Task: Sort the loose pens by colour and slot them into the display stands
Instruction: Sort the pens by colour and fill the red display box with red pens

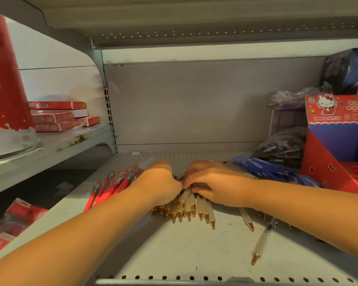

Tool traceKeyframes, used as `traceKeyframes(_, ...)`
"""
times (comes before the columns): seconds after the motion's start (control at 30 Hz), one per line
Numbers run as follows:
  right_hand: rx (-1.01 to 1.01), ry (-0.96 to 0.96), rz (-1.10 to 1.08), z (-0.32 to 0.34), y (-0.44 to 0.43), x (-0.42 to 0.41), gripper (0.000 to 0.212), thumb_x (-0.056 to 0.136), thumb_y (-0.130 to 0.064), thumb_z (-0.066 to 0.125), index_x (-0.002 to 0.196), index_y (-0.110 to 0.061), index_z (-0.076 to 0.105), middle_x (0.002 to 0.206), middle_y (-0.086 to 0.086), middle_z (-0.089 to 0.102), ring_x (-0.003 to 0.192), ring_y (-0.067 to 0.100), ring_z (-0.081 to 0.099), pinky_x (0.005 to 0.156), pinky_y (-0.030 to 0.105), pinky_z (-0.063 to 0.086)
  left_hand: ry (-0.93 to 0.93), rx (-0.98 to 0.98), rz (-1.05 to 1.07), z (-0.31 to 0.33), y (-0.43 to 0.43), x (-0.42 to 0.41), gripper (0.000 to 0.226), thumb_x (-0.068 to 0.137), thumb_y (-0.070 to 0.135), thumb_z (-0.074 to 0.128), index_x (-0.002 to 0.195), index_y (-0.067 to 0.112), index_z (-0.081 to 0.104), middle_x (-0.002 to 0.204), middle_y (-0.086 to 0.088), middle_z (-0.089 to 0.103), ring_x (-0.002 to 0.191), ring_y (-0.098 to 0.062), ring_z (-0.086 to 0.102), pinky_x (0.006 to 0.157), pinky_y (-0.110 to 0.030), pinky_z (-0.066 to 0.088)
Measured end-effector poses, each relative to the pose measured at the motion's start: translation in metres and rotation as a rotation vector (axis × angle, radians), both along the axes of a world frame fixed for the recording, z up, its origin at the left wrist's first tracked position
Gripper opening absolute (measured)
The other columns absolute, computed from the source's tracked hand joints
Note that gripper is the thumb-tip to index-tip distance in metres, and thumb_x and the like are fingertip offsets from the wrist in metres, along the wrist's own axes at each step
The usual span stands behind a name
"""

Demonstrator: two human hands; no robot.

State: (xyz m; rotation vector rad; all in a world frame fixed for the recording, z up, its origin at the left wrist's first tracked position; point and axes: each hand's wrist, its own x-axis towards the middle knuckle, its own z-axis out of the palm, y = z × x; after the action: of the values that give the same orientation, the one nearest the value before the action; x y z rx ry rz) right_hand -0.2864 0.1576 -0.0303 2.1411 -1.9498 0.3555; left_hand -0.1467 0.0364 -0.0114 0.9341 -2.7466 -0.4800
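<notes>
The right hand [213, 182] gripped the white pens [189, 209] on the shelf [174, 254], fingers curled; the left hand [161, 182] touched them, its fingers hidden, grip unclear. Red pens [112, 185] lay left.

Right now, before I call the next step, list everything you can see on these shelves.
white gold-tipped plastic pens: bundle, count unclear, mid-shelf under both hands; others loose to the right
red plastic pens: pile, left of the hands
blue plastic pens: pile, right of the hands
red cardboard Hello Kitty display stand: one, far right
flat red boxes: stack, left shelf
clear bags of dark pens: several, behind the blue pile
grey metal shelf: one, beneath everything
left hand: on the bundle, fingers hidden
right hand: fingers curled round the bundle
</notes>
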Motion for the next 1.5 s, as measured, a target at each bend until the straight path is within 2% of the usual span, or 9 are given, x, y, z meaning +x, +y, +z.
traceKeyframes(0.2, 0.029, -0.23, -0.226, -0.003, 0.002, -0.008, 0.023, 0.089, -0.034, 0.068, 0.111, -0.037, 0.06, 0.104, -0.019, 0.054, 0.092, -0.001, 0.054, 0.078, 0.017, 0.048, 0.067, -0.02, -0.03, 0.001, 0.001, 0.004, 0.023, 0.089, 0.03, 0.062, 0.109, 0.018, 0.062, 0.095, -0.002, 0.067, 0.081, -0.021, 0.066, 0.064, -0.031, 0.055)
traceKeyframes(0.37, 0.159, -0.295, -0.248, -0.001, 0.003, -0.009, 0.024, 0.091, -0.039, 0.065, 0.114, -0.043, 0.059, 0.094, -0.026, 0.06, 0.085, -0.012, 0.056, 0.066, 0.007, 0.039, 0.035, -0.148, -0.049, 0.003, 0.005, 0.002, 0.009, 0.09, 0.024, 0.063, 0.094, 0.021, 0.071, 0.091, 0.0, 0.067, 0.081, -0.016, 0.065, 0.062, -0.025, 0.053)
traceKeyframes(0.57, 0.226, -0.326, -0.302, 0.018, 0.008, -0.01, 0.02, 0.099, -0.028, 0.054, 0.117, -0.033, 0.06, 0.105, -0.016, 0.063, 0.091, -0.001, 0.059, 0.076, 0.015, 0.046, -0.001, -0.119, -0.025, 0.01, -0.003, -0.002, 0.008, 0.09, 0.025, 0.066, 0.093, 0.021, 0.072, 0.084, 0.001, 0.069, 0.077, -0.017, 0.067, 0.073, -0.03, 0.059)
traceKeyframes(0.63, 0.304, -0.298, -0.417, 0.032, 0.016, -0.016, 0.013, 0.097, -0.033, 0.057, 0.108, -0.028, 0.061, 0.096, -0.013, 0.063, 0.08, 0.004, 0.059, 0.067, 0.018, 0.044, -0.007, -0.134, -0.039, 0.008, -0.006, -0.002, 0.01, 0.091, 0.029, 0.065, 0.091, 0.022, 0.072, 0.085, 0.002, 0.069, 0.077, -0.016, 0.066, 0.072, -0.031, 0.059)
traceKeyframes(0.73, 0.52, -0.145, -0.566, 0.041, 0.026, -0.018, 0.037, 0.093, -0.039, 0.059, 0.109, -0.007, 0.065, 0.08, -0.003, 0.053, 0.07, 0.015, 0.049, 0.06, 0.027, 0.04, -0.041, -0.118, -0.043, 0.006, -0.008, -0.002, 0.011, 0.092, 0.031, 0.064, 0.092, 0.024, 0.072, 0.088, 0.003, 0.069, 0.078, -0.015, 0.066, 0.067, -0.029, 0.058)
traceKeyframes(0.83, 0.65, -0.091, -0.607, 0.035, 0.027, -0.014, 0.025, 0.086, -0.035, 0.066, 0.087, -0.011, 0.073, 0.07, -0.001, 0.066, 0.062, 0.012, 0.056, 0.065, 0.031, 0.053, -0.082, -0.106, -0.04, 0.009, -0.01, -0.005, 0.008, 0.093, 0.029, 0.064, 0.094, 0.025, 0.07, 0.089, 0.005, 0.067, 0.077, -0.012, 0.061, 0.061, -0.022, 0.047)
traceKeyframes(1.0, 0.591, -0.095, -0.596, 0.028, 0.012, -0.003, 0.015, 0.087, -0.022, 0.062, 0.08, -0.01, 0.069, 0.064, 0.0, 0.054, 0.058, 0.014, 0.049, 0.053, 0.025, 0.041, -0.077, -0.054, -0.072, 0.006, -0.009, -0.009, 0.006, 0.096, 0.022, 0.062, 0.091, 0.022, 0.064, 0.081, 0.005, 0.061, 0.071, -0.01, 0.058, 0.058, -0.021, 0.048)
traceKeyframes(1.17, 0.565, -0.312, -0.605, 0.019, -0.007, 0.008, 0.024, 0.096, -0.021, 0.053, 0.094, -0.004, 0.07, 0.064, 0.002, 0.062, 0.043, 0.009, 0.053, 0.049, 0.019, 0.048, -0.099, -0.123, -0.108, 0.002, -0.01, -0.006, 0.013, 0.095, 0.024, 0.058, 0.096, 0.016, 0.069, 0.086, -0.005, 0.069, 0.078, -0.02, 0.069, 0.071, -0.033, 0.061)
traceKeyframes(1.5, 0.502, -0.641, -0.581, 0.021, -0.014, 0.003, 0.03, 0.104, -0.015, 0.043, 0.102, 0.007, 0.064, 0.073, 0.011, 0.066, 0.043, 0.009, 0.06, 0.045, 0.018, 0.053, 0.037, -0.264, -0.344, -0.006, -0.005, -0.003, 0.022, 0.091, 0.056, 0.052, 0.097, 0.036, 0.054, 0.086, 0.011, 0.058, 0.072, -0.004, 0.058, 0.06, -0.024, 0.048)
